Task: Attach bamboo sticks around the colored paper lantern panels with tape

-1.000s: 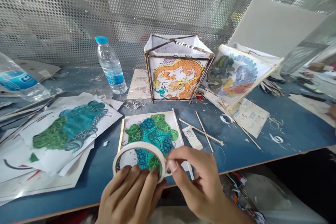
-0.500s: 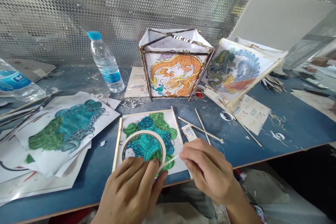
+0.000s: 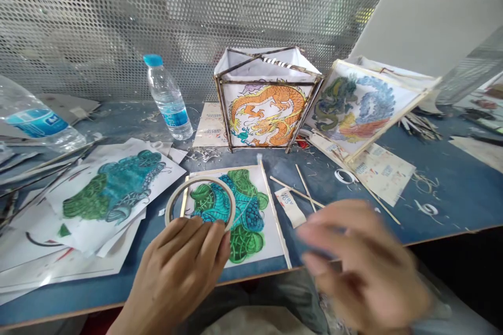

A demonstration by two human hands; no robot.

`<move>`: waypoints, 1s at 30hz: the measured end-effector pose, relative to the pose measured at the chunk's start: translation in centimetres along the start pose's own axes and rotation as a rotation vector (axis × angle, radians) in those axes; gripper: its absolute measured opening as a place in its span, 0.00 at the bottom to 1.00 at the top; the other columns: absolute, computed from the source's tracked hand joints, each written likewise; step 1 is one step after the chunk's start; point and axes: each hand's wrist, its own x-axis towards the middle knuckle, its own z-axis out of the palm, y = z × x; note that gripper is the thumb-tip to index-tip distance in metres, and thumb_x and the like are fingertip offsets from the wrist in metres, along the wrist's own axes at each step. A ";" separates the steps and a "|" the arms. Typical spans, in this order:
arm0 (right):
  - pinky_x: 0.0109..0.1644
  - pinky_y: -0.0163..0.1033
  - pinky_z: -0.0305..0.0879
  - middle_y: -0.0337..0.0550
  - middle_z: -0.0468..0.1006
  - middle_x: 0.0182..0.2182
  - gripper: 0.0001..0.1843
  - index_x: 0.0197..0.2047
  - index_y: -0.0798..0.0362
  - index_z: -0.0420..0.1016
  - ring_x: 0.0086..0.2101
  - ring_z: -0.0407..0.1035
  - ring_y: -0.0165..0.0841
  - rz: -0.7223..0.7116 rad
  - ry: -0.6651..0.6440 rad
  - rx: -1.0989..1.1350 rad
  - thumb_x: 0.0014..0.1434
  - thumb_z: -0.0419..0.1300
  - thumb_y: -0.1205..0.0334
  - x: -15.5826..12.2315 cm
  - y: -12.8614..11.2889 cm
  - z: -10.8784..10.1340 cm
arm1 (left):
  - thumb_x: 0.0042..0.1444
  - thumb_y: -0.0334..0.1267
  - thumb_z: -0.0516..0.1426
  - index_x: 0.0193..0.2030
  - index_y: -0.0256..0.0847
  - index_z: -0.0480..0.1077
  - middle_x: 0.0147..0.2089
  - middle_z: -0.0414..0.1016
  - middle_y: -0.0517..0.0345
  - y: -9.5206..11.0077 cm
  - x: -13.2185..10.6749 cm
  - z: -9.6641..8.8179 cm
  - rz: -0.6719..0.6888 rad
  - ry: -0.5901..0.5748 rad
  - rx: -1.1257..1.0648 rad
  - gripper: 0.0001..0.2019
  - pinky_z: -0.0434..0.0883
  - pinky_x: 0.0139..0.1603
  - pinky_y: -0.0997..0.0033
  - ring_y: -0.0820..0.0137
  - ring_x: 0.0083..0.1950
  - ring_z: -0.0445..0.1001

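Note:
My left hand (image 3: 176, 272) grips a roll of pale masking tape (image 3: 170, 205) by its near rim, fingers closed over it. The roll hovers over the left edge of a green and teal painted sheet (image 3: 245, 214), which lies on the blue table (image 3: 451, 199) with thin wooden sticks along its sides. My right hand (image 3: 353, 261) is lower right of the sheet, past the table's front edge. It is smeared by motion, so its fingers and anything in them are unreadable.
A stick-framed paper lantern with an orange dragon (image 3: 267, 110) stands at the back centre, with a tilted dragon panel (image 3: 353, 104) to its right. Loose sticks (image 3: 302, 193), an upright water bottle (image 3: 168, 99), a lying bottle (image 3: 35, 123) and painted papers (image 3: 113, 188) surround the sheet.
My left hand carried the tape roll left and a little further away. My right hand left the roll and swung down to the right, now blurred. The strip drawn from the roll is no longer seen.

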 end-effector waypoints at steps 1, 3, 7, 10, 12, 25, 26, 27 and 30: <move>0.49 0.45 0.73 0.46 0.78 0.49 0.19 0.58 0.53 0.77 0.46 0.73 0.37 -0.080 -0.100 -0.001 0.64 0.63 0.72 0.4 -0.4 0.7 | 0.66 0.29 0.58 0.39 0.37 0.71 0.29 0.76 0.59 0.0 0.1 -0.1 0.026 -0.003 0.005 0.03 0.69 0.39 0.61 0.66 0.29 0.75; 0.54 0.45 0.72 0.46 0.81 0.53 0.18 0.59 0.57 0.77 0.49 0.73 0.38 -0.178 -0.215 -0.028 0.66 0.64 0.71 1.0 -0.9 2.5 | 0.66 0.28 0.57 0.39 0.36 0.71 0.29 0.76 0.57 0.1 0.2 -0.3 0.059 -0.006 0.011 0.04 0.69 0.40 0.60 0.65 0.30 0.76; 0.49 0.44 0.74 0.49 0.83 0.52 0.15 0.56 0.60 0.78 0.46 0.75 0.37 -0.220 -0.153 -0.037 0.67 0.61 0.72 1.1 -0.7 5.3 | 0.66 0.27 0.58 0.41 0.33 0.73 0.31 0.78 0.54 0.3 0.3 -0.9 0.061 0.028 0.041 0.02 0.70 0.42 0.59 0.64 0.31 0.77; 0.44 0.42 0.74 0.49 0.85 0.45 0.10 0.50 0.59 0.79 0.40 0.75 0.36 -0.219 -0.114 -0.017 0.66 0.61 0.73 0.7 -0.6 5.9 | 0.66 0.28 0.59 0.43 0.30 0.74 0.32 0.80 0.52 0.3 0.2 -1.2 0.067 0.035 0.061 0.02 0.70 0.42 0.59 0.63 0.32 0.77; 0.42 0.42 0.73 0.48 0.84 0.41 0.08 0.48 0.59 0.78 0.38 0.73 0.36 -0.217 -0.129 0.001 0.66 0.62 0.73 0.7 -0.7 6.0 | 0.66 0.28 0.59 0.45 0.28 0.74 0.32 0.80 0.51 0.4 0.2 -1.4 0.072 0.024 0.068 0.04 0.70 0.41 0.58 0.63 0.32 0.78; 0.43 0.44 0.63 0.42 0.83 0.39 0.06 0.43 0.57 0.81 0.39 0.68 0.34 -0.256 -0.031 -0.131 0.66 0.63 0.72 0.8 -0.7 4.7 | 0.66 0.27 0.59 0.47 0.28 0.73 0.34 0.82 0.49 -0.1 -0.3 -1.9 0.035 0.049 0.040 0.06 0.69 0.45 0.58 0.61 0.36 0.79; 0.44 0.44 0.62 0.41 0.83 0.38 0.06 0.43 0.57 0.82 0.39 0.69 0.34 -0.261 -0.003 -0.152 0.67 0.62 0.71 0.8 -0.9 4.6 | 0.66 0.27 0.58 0.48 0.28 0.73 0.34 0.82 0.50 0.1 -0.2 -1.9 0.009 0.073 0.017 0.06 0.69 0.45 0.59 0.62 0.36 0.79; 0.44 0.43 0.61 0.39 0.83 0.37 0.07 0.42 0.56 0.83 0.39 0.69 0.33 -0.268 0.024 -0.179 0.68 0.62 0.71 0.7 -1.2 4.4 | 0.66 0.27 0.58 0.48 0.30 0.72 0.33 0.81 0.51 0.4 -0.1 -1.9 -0.027 0.090 -0.025 0.05 0.69 0.45 0.61 0.63 0.36 0.78; 0.41 0.41 0.59 0.35 0.83 0.37 0.10 0.41 0.51 0.85 0.40 0.70 0.30 -0.332 0.036 -0.293 0.68 0.62 0.70 0.4 -1.8 3.4 | 0.68 0.26 0.54 0.46 0.36 0.70 0.33 0.79 0.55 1.5 0.2 -2.2 -0.149 0.049 -0.235 0.06 0.68 0.42 0.65 0.67 0.35 0.75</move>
